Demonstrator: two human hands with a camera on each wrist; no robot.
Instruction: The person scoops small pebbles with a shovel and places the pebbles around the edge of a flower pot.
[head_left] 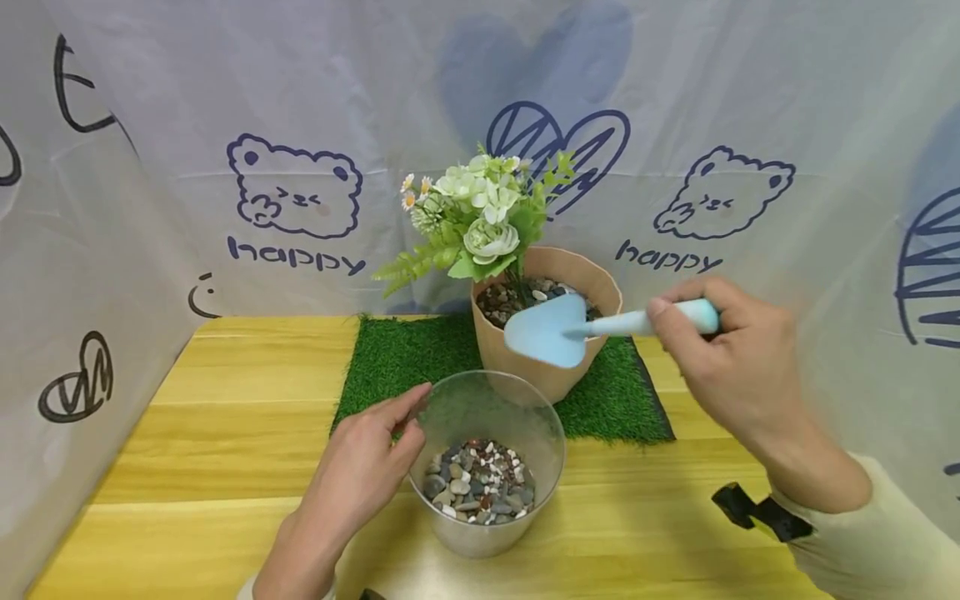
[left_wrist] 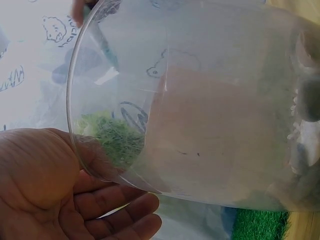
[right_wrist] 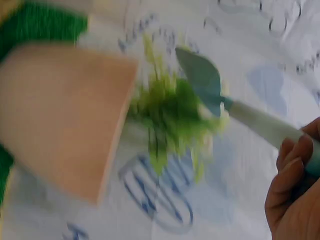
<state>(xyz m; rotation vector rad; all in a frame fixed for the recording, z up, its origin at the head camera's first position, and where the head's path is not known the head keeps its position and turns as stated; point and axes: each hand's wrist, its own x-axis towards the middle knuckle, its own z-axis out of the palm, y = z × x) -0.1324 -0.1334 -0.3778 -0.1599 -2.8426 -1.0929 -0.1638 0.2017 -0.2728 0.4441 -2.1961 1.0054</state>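
Note:
My right hand (head_left: pixel 738 367) grips the handle of a light blue garden trowel (head_left: pixel 551 332), its blade over the near rim of the flowerpot. In the right wrist view the fingers wrap the pale handle of the trowel (right_wrist: pixel 200 75). My left hand (head_left: pixel 367 458) holds the left rim of a clear plastic bucket (head_left: pixel 487 533) between thumb and forefinger; its other fingers (left_wrist: pixel 125 215) are loosely bent outside the wall. Mixed pebbles (head_left: pixel 480 487) cover the bucket's bottom. Behind it stands a peach flowerpot (head_left: pixel 525 367) with stones inside and green-white artificial flowers (head_left: pixel 487 208).
The pot stands on a green turf mat (head_left: pixel 615 408), which lies on a yellow wood-grain table (head_left: pixel 225 442). A white printed cloth (head_left: pixel 412 75) hangs close behind and at both sides. A black strap (head_left: pixel 761 512) is at my right wrist.

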